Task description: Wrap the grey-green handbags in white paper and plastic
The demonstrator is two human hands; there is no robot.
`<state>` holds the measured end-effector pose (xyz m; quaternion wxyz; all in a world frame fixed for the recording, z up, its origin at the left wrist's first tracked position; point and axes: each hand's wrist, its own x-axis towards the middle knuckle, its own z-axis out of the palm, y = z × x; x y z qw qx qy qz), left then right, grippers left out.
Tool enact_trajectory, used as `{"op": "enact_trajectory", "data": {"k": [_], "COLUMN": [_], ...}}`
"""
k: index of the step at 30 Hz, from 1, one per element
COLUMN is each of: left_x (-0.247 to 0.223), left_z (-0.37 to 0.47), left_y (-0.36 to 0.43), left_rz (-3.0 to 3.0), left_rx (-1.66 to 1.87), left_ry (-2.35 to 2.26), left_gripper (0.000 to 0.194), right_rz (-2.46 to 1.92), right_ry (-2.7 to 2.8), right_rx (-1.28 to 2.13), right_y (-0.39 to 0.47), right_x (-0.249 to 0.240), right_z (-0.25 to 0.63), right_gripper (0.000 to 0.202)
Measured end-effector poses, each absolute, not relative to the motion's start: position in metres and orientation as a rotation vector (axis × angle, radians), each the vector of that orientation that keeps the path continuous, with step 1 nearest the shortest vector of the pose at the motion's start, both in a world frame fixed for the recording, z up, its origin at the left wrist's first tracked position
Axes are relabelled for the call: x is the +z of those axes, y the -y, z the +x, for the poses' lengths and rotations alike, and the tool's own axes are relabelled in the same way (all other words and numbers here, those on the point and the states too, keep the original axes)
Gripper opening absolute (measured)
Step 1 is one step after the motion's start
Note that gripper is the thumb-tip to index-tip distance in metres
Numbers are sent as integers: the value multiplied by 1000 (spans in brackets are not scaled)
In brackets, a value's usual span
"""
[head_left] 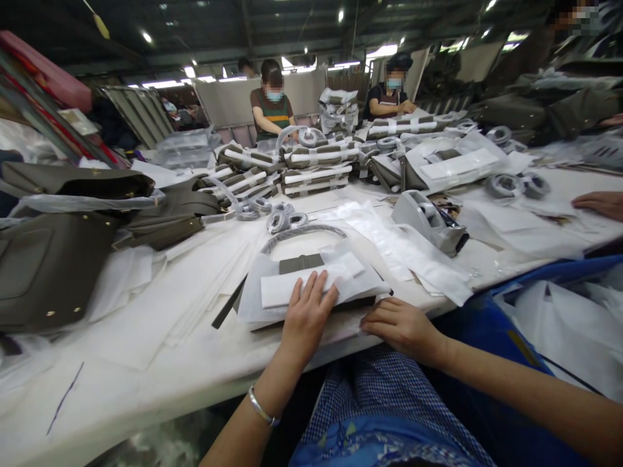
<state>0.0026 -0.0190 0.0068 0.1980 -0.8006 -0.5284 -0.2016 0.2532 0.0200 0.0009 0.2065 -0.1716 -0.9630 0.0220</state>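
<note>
A dark handbag lies flat in front of me, mostly hidden under thin white wrapping paper. Its grey-brown flap or strap piece shows at the top, and a wrapped handle arches behind it. Across the paper lies a white foam strip. My left hand rests on this strip with its fingers stretched out. At the lower right corner of the handbag, my right hand has its fingers curled together by the table edge; what they hold, if anything, is hidden.
A grey tape dispenser and white sheets lie to the right. Wrapped strap rolls and stacked bags stand behind. Brown bags fill the left. A blue bin holds paper. Two co-workers work across the table; another person's hand is at right.
</note>
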Motion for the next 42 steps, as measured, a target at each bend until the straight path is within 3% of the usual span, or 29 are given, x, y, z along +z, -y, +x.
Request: {"op": "enact_trajectory", "data": {"k": [6, 9, 13, 16, 21, 23, 26, 29, 31, 35, 39, 42], "left_x": [6, 5, 4, 3, -2, -3, -6, -9, -12, -15, -13, -11], "left_z": [3, 4, 4, 4, 5, 5, 4, 4, 4, 5, 6, 6], "left_y": [19, 20, 20, 19, 16, 15, 14, 11, 10, 8, 10, 11], "left_rz": [-2213, -2196, -2169, -2151, -2117, -2098, -2080, -2065, -2054, -2014, -2053, -2057], "left_rx": [-499, -482, -475, -477, -519, -544, -568, -599, -631, -720, -662, -645], "left_ry": [1495, 1499, 1482, 1470, 1440, 1430, 1413, 1397, 1387, 1390, 1422, 1428], "left_gripper": [51, 58, 57, 57, 49, 48, 48, 47, 46, 45, 48, 48], "right_rz": [-338, -338, -533, -591, -654, -736, -794, -844, -894, -945, -936, -965], "right_ry": [2711, 2642, 2387, 2452, 2783, 2836, 2812, 2725, 2635, 2486, 2502, 2601], "right_rx": [176, 297, 173, 165, 244, 367, 493, 526, 571, 661, 710, 699], "right_y": [-1, 2, -32, -83, -169, -192, -214, -226, -230, -227, -218, -216], "right_x": [12, 38, 80, 93, 79, 71, 61, 56, 56, 62, 66, 60], "right_z": [255, 257, 241, 214, 161, 143, 123, 114, 116, 132, 145, 136], "right_gripper": [22, 24, 18, 33, 75, 81, 71, 34, 23, 37, 35, 61]}}
